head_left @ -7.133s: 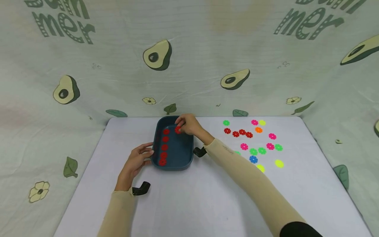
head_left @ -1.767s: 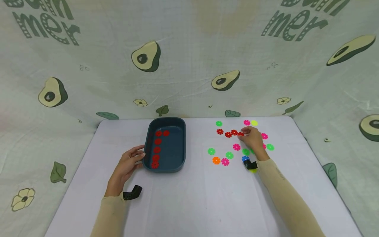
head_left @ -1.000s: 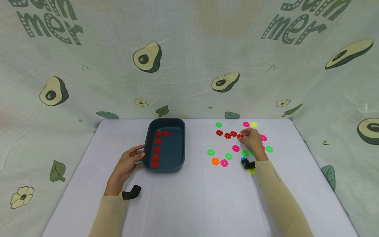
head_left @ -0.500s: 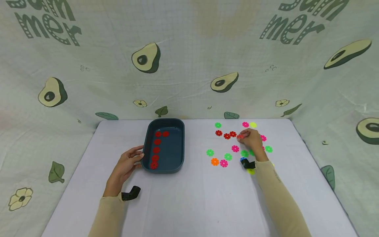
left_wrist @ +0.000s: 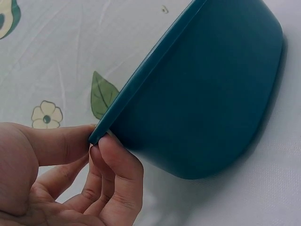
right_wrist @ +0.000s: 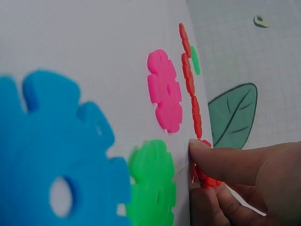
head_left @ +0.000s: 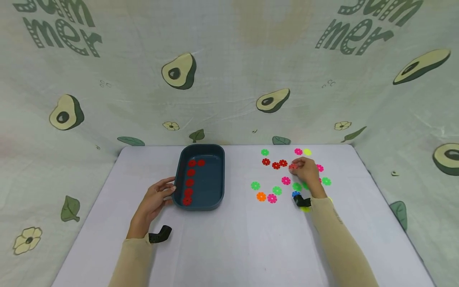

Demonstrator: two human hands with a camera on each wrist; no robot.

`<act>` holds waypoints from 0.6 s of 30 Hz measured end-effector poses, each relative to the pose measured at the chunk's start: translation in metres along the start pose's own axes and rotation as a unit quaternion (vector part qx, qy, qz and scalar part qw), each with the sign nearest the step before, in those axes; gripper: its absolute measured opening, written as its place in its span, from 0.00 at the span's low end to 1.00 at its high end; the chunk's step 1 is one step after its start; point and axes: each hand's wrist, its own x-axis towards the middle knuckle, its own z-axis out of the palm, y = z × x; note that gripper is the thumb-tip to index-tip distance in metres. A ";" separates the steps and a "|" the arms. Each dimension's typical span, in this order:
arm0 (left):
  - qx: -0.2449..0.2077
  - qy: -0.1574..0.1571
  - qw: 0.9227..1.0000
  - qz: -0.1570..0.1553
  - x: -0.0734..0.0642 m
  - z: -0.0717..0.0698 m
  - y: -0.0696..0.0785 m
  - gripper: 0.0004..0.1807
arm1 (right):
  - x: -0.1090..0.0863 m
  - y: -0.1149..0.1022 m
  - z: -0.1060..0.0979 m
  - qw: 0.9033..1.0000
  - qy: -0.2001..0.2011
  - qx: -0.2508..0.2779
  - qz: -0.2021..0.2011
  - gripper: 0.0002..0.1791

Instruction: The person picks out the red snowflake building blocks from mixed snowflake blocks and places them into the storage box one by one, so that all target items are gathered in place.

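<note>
steering remotely, i have the right grip [head_left: 306, 171] pinching a red disc [head_left: 293, 166] beside three other red discs [head_left: 276, 166] on the worktop [head_left: 233, 243]; best lift it clear of them — the left grip [head_left: 154, 200] pinches the tray rim [left_wrist: 139, 77], enough to steady it

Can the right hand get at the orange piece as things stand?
Probably yes: the orange piece lies uncovered on the table, nearer the person than the right hand. But that hand is pinching a red piece, so it would likely need to release that first.
</note>
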 end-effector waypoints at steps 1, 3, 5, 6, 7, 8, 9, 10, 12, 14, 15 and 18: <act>-0.001 0.000 1.000 0.000 0.000 0.000 0.000 0.30 | -0.001 0.000 0.000 1.000 0.001 0.003 -0.001 0.20; -0.004 0.001 1.000 0.000 0.000 -0.001 -0.001 0.30 | -0.002 0.000 -0.002 1.000 0.000 0.013 0.000 0.20; -0.006 -0.001 1.000 0.001 0.000 0.000 -0.001 0.30 | -0.003 0.001 -0.004 1.000 -0.003 0.031 0.005 0.19; -0.006 -0.002 1.000 0.000 0.001 0.000 -0.001 0.30 | -0.004 0.002 -0.006 0.999 -0.007 0.043 0.009 0.19; -0.007 -0.001 1.000 -0.003 0.000 0.000 -0.001 0.30 | -0.004 0.002 -0.007 0.998 -0.012 0.057 0.011 0.19; -0.007 -0.001 1.000 -0.003 0.001 0.001 -0.001 0.30 | -0.005 0.002 -0.008 0.997 -0.019 0.070 0.013 0.20; -0.008 0.000 1.000 -0.004 0.001 0.000 -0.001 0.30 | -0.006 0.002 -0.008 0.996 -0.025 0.081 0.013 0.20; -0.008 0.000 1.000 -0.005 0.001 0.000 -0.001 0.30 | -0.007 0.001 -0.009 0.996 -0.029 0.087 0.009 0.20; -0.009 0.000 1.000 -0.006 0.001 0.000 0.000 0.30 | -0.013 -0.004 -0.009 0.994 -0.040 0.097 0.002 0.21; -0.011 0.000 1.000 -0.005 0.001 0.000 0.001 0.30 | -0.019 -0.011 -0.008 0.994 -0.046 0.100 -0.006 0.21; -0.012 -0.001 1.000 -0.006 0.001 0.000 0.001 0.30 | -0.023 -0.015 -0.008 0.993 -0.049 0.103 -0.011 0.22; -0.014 0.000 1.000 -0.006 0.001 0.000 0.000 0.31 | -0.034 -0.026 -0.006 0.991 -0.062 0.116 -0.022 0.22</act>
